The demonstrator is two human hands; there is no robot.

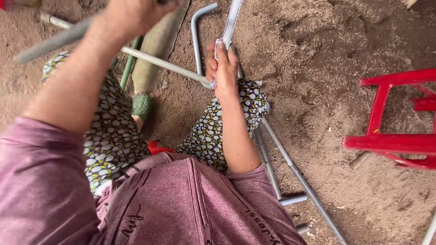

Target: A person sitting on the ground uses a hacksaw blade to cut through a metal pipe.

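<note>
My right hand [223, 68] grips the end of a thin grey metal rod [168, 66] together with a flat pale metal strip [230, 20] that runs up and out of the frame. My left hand [136, 13], at the top of the view, is closed around a thicker grey bar [50, 43] that slants down to the left. The rod runs from near the left hand to the right hand. I sit with knees apart in patterned trousers [109, 131] and a mauve top.
A bent grey metal tube [196, 31] lies on the sandy ground beyond my right hand. Long grey tubes [295, 174] lie by my right leg. A red plastic stool [395, 122] stands at the right. A green slipper [142, 105] is between my knees.
</note>
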